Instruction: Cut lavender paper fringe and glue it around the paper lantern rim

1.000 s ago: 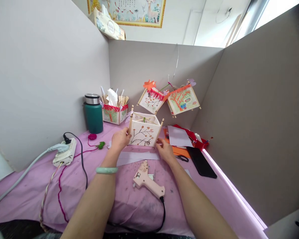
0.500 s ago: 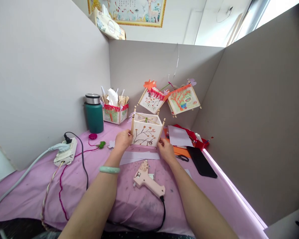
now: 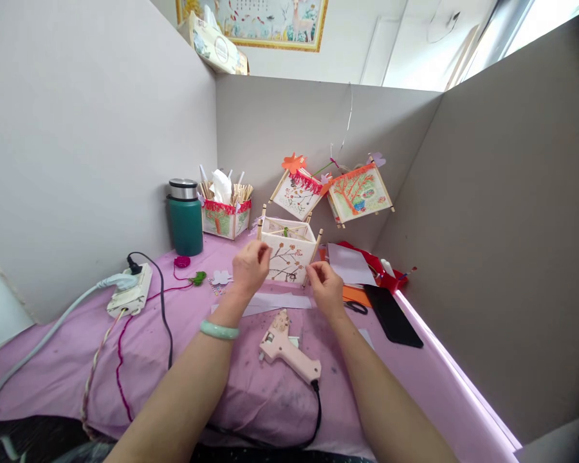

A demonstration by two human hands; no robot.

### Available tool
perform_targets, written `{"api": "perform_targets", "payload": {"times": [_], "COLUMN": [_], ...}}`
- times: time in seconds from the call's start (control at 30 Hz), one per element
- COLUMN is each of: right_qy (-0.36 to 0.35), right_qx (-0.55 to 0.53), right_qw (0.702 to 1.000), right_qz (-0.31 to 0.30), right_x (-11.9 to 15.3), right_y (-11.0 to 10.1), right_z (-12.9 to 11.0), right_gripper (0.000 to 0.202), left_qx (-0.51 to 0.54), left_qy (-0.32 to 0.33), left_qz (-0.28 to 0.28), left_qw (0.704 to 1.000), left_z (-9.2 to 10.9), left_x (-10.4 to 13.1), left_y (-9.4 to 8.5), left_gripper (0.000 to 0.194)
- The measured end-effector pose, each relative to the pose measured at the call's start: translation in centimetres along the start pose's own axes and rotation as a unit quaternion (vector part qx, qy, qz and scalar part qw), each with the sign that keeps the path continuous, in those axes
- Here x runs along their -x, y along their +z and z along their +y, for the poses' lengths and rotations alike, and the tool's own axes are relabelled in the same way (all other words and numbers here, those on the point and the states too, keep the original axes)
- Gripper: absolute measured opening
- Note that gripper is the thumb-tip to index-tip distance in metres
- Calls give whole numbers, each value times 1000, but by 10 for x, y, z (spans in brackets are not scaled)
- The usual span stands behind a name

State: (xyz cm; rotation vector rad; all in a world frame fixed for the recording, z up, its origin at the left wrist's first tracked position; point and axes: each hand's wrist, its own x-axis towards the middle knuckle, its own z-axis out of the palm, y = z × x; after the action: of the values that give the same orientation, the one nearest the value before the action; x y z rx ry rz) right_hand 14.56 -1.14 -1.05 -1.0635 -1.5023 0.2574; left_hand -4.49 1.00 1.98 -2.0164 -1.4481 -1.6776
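Observation:
A four-sided paper lantern (image 3: 285, 257) with stick corners and a painted blossom branch stands upright in front of me. Green string and thin crossed sticks show in its open top. My left hand (image 3: 251, 265), a pale green bangle on its wrist, is closed in front of the lantern's left side, fingertips pressed together. At the lower right corner my right hand (image 3: 325, 286) has thumb and fingers pinched close to the stick; whether it touches is unclear. Anything small in either pinch is too fine to see. White paper strips (image 3: 275, 301) and a pink glue gun (image 3: 287, 347) lie nearer me.
Two painted lanterns (image 3: 359, 190) hang behind. A green bottle (image 3: 185, 222) and a decorated stick holder (image 3: 226, 218) stand back left. At left are a power strip (image 3: 130, 290) and cords. Scissors (image 3: 356, 307), a black phone-like slab (image 3: 394, 315) and papers lie right.
My left hand has let go of the lantern's left edge and moved right and up across its front. My right hand has risen slightly, its fingers now pinched. The lantern stays standing.

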Motion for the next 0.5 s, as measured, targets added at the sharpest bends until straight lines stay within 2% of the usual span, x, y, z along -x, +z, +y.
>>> {"api": "perform_targets", "payload": {"times": [0.07,0.13,0.23,0.37,0.5], "right_qy": [13,21,47,111,198], "right_qx": [-39,-63,-75,-129,-223], "right_qw": [995,986,978,964,925], "right_qz": [-88,-156,-189,-202,-238], "right_x": [4,8,10,7,4], "right_y": [3,6,10,13,12], "right_z": [-4,-5,-1,3,3], "right_gripper": [24,25,26,28,33], "left_qx": [65,97,90,66,33], "left_qy": [67,101,107,96,78], "left_qz": [-92,-171,-238,-257,-243], "left_qw": [991,975,961,959,966], "left_z": [5,9,12,11,12], "left_x": [6,12,18,20,19], "left_y": [8,14,20,22,22], "left_gripper": [14,13,18,17,12]}}
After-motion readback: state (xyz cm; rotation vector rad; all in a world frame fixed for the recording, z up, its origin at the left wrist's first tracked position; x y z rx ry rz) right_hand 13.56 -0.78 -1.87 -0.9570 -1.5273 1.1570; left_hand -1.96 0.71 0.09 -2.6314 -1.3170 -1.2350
